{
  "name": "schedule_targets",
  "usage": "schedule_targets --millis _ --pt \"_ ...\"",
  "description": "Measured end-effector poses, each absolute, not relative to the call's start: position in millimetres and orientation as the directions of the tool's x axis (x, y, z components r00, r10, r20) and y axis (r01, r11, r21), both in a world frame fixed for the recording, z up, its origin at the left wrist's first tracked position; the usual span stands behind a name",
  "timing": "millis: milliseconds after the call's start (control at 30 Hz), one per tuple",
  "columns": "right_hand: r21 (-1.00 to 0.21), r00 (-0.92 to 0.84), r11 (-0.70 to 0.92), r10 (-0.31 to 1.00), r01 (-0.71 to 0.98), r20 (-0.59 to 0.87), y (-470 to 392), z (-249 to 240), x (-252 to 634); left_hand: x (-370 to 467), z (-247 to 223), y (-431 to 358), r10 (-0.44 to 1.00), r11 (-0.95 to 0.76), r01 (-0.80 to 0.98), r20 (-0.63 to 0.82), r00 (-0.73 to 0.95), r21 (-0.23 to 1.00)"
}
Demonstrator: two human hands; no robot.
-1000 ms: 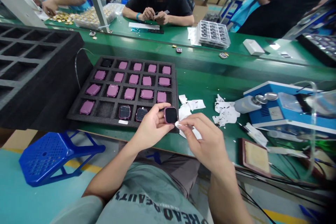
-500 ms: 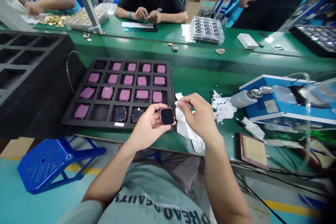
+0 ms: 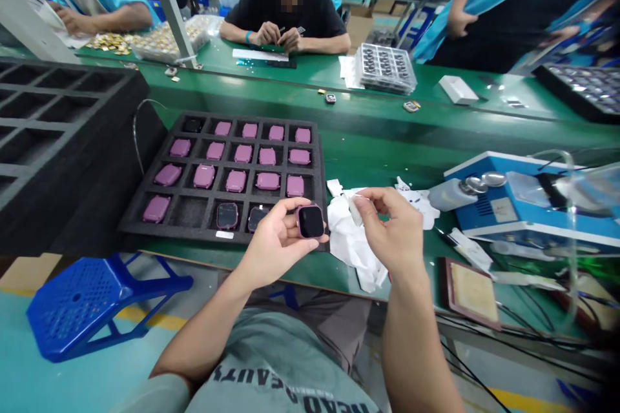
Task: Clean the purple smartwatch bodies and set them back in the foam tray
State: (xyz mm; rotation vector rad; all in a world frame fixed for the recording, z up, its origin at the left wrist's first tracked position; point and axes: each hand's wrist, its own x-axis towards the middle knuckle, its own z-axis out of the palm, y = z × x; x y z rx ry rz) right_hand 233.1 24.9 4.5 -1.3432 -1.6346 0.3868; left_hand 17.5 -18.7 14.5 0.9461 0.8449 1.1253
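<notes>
While gripping the purple watch (image 3: pixel 310 222) between thumb and bent fingers of the left hand (image 3: pixel 274 242), near the middle of the frame, turned dark side up, perhaps to leave the glass easy to see and reach. Pinching a small white scrap (image 3: pixel 357 211) with the right hand (image 3: pixel 396 232), just to the right, by finger tips only, likely for a light touch. Hard to tell if joined to the crumpled white paper (image 3: pixel 363 261) behind, spread on the green worktop (image 3: pixel 349 158), close by.

To the left and partly under the left hand, a foam tray (image 3: pixel 320 171) with other watches (image 3: pixel 236 181), mostly backs up, each in its own square, probably to stop bumps and scratches. Farther right, a blue machine (image 3: pixel 489 171), off to the side, maybe to leave elbow room.
</notes>
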Motion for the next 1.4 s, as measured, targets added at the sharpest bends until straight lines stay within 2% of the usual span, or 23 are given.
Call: schedule_targets --millis 167,300,400,467,533,700,900,967,1033,1100,1233,1400 --pt "-0.813 0.141 0.252 0.916 0.525 0.375 32 6 221 -9 28 -9 0.999 0.037 -0.340 -0.035 0.010 0.940" --pt "-0.811 -0.021 0.258 0.956 0.525 0.291 42 12 198 -26 23 1 0.995 -0.013 -0.359 -0.023 -0.096 0.933" --pt "-0.748 -0.219 0.303 0.952 0.590 0.213 56 20 185 -30 16 1 0.993 -0.032 -0.387 -0.015 -0.118 0.922" --pt "-0.701 -0.275 0.329 0.942 0.633 0.193 71 26 178 -30 13 0 0.995 -0.041 -0.392 0.000 -0.104 0.919" --pt "-0.650 -0.253 0.302 0.952 0.698 0.170 90 31 168 -31 12 -2 0.996 -0.050 -0.388 0.016 -0.091 0.920" --pt "-0.536 -0.156 0.129 0.988 0.835 -0.005 122 34 141 -34 9 -4 0.995 -0.074 -0.370 0.044 -0.088 0.926" --pt "-0.666 -0.157 0.135 0.987 0.733 0.027 120 34 139 -35 7 -6 0.998 -0.066 -0.346 0.055 -0.041 0.936" --pt "-0.800 -0.190 0.140 0.981 0.584 0.033 112 42 145 -35 6 -7 0.997 -0.080 -0.336 0.073 -0.032 0.939" --pt "-0.925 -0.262 0.115 0.965 0.363 0.016 100 53 149 -35 7 -7 0.995 -0.098 -0.327 0.101 -0.009 0.940" --pt "-0.974 -0.363 0.064 0.932 0.217 -0.020 89 64 149 -35 7 -7 0.992 -0.112 -0.317 0.124 0.015 0.942" --pt "-0.975 -0.482 0.023 0.871 0.222 -0.089 73 73 139 -34 8 -8 0.989 -0.130 -0.309 0.144 0.025 0.942" --pt "-0.963 -0.512 0.029 0.851 0.267 -0.116 70 66 130 -35 4 -9 0.988 -0.141 -0.298 0.155 0.025 0.944"
